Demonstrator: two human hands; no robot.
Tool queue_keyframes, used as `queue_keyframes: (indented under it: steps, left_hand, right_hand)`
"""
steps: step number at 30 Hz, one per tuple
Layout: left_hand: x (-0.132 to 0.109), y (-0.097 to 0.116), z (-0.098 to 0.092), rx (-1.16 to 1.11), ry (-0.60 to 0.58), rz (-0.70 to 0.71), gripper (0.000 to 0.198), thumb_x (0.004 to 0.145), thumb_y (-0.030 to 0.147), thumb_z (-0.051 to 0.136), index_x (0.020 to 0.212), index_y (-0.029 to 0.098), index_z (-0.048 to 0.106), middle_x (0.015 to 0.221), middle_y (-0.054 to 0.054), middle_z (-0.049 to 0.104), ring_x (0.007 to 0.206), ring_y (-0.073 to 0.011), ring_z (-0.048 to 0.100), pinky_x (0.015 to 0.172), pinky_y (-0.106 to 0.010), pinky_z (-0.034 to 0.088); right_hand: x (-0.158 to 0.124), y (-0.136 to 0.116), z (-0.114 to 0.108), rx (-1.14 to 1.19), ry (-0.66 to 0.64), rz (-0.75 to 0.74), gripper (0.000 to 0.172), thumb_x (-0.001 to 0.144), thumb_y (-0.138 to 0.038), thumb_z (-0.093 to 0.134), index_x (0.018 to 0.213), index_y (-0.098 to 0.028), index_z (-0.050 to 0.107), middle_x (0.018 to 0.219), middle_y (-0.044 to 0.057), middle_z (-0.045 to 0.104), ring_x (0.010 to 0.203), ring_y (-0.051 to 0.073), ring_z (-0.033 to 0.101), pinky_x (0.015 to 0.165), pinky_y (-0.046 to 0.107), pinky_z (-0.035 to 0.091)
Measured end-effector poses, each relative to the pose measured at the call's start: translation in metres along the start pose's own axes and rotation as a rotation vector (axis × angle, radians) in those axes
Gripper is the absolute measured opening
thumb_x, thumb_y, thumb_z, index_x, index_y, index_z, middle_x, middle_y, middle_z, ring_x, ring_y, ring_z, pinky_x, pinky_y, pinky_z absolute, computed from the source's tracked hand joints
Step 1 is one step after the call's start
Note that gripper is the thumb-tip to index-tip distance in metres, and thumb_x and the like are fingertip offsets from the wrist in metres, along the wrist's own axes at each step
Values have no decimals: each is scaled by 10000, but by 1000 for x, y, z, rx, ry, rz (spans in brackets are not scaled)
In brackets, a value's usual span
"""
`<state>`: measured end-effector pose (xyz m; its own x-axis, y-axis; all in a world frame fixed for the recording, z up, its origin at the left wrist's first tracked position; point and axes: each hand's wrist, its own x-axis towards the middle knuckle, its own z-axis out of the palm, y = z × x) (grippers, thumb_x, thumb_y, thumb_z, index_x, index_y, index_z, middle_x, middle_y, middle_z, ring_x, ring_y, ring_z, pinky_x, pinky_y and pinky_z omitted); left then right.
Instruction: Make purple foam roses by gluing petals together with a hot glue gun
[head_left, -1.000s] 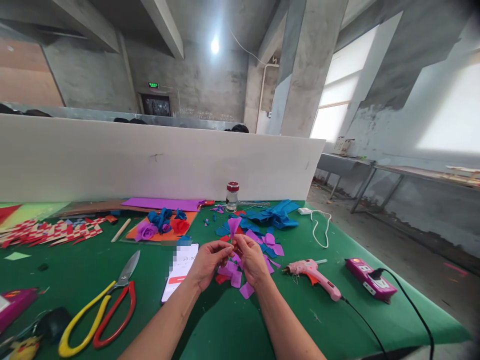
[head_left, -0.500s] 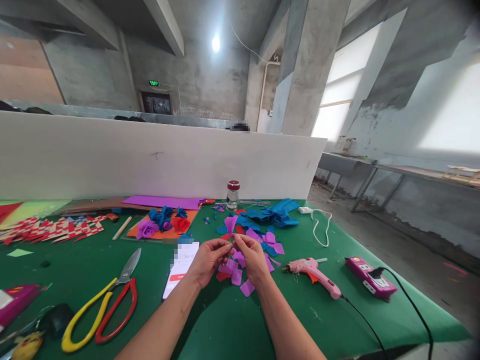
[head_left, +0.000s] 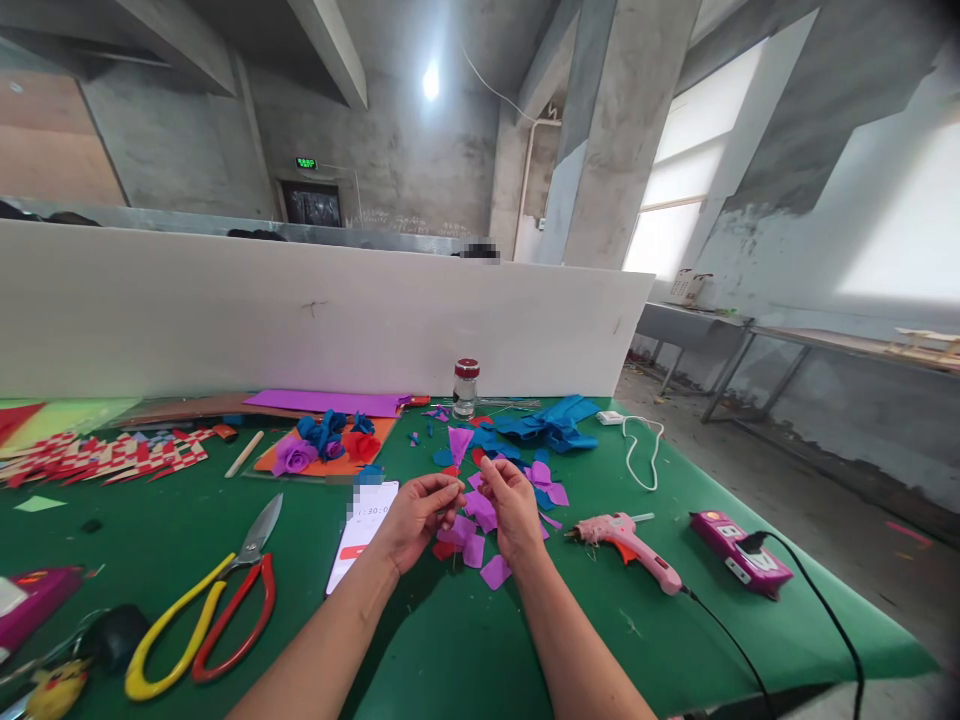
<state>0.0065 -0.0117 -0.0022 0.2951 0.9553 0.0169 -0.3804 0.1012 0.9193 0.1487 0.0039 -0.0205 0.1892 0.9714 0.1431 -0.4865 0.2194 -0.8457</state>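
My left hand (head_left: 417,515) pinches the thin stem of a purple paper petal (head_left: 458,441) that stands up above the fingers. My right hand (head_left: 512,505) is pinched too, a short way to the right of the stem; what its fingertips hold is too small to name. Both hands hover over a scatter of purple paper pieces (head_left: 474,540) on the green table (head_left: 450,650). Blue paper scraps (head_left: 551,424) lie just beyond.
Yellow-and-red scissors (head_left: 202,615) lie at front left, a phone (head_left: 364,530) beside my left wrist. A pink glue gun (head_left: 626,545) and a pink power strip (head_left: 742,565) sit right. A glass jar (head_left: 465,388), finished paper flowers (head_left: 322,445) and a white partition (head_left: 300,320) are behind.
My hands have drawn slightly apart; the right hand now pinches beside the stem instead of on it. The petal has shifted a little left and up in view.
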Motion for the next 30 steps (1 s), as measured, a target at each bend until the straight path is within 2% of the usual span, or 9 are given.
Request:
queue_keyframes:
  steps: [3, 9, 15, 19, 24, 30]
  left_hand:
    - [0, 0, -1, -2, -1, 2, 225, 664, 303, 810, 761, 128, 706, 652, -20, 642, 484, -49, 486, 462, -176, 355]
    - [2, 0, 0, 25, 24, 13, 235, 670, 309, 805, 776, 125, 703, 662, -25, 646, 488, -51, 488, 464, -176, 358]
    - [2, -1, -1, 21, 38, 6, 242, 661, 307, 811, 782, 126, 706, 662, -21, 648, 487, -47, 484, 460, -170, 349]
    - [2, -2, -2, 19, 44, 6, 239, 666, 306, 807, 784, 127, 703, 661, -20, 650, 482, -46, 484, 456, -169, 346]
    - [2, -3, 0, 32, 55, 3, 251, 658, 318, 811, 770, 128, 691, 645, -16, 647, 466, -45, 472, 444, -172, 343]
    - [0, -2, 4, 72, 52, 19, 277, 642, 330, 816, 775, 125, 686, 659, -25, 658, 457, -46, 466, 426, -173, 348]
  right_hand:
    - [0, 1, -1, 78, -50, 90, 296, 582, -384, 847, 606, -176, 637, 548, -49, 517, 509, 76, 413, 542, 232, 364]
    - [-2, 1, 0, 36, -100, 103, 290, 568, -392, 847, 660, -147, 721, 610, 1, 640, 559, 83, 498, 570, 220, 406]
    - [-3, -4, 5, 123, -122, 142, 317, 545, -408, 845, 728, -164, 758, 650, 9, 674, 565, 79, 516, 579, 214, 432]
    - [-5, -5, 4, 122, -144, 135, 273, 557, -366, 848, 711, -162, 751, 643, 0, 656, 563, 81, 500, 583, 223, 425]
    - [-6, -4, 2, 124, -160, 118, 236, 591, -326, 845, 611, -160, 679, 550, -38, 555, 553, 79, 474, 570, 217, 392]
    - [-4, -2, 3, 78, -123, 105, 298, 559, -387, 844, 702, -164, 708, 655, -15, 621, 577, 91, 490, 600, 239, 405]
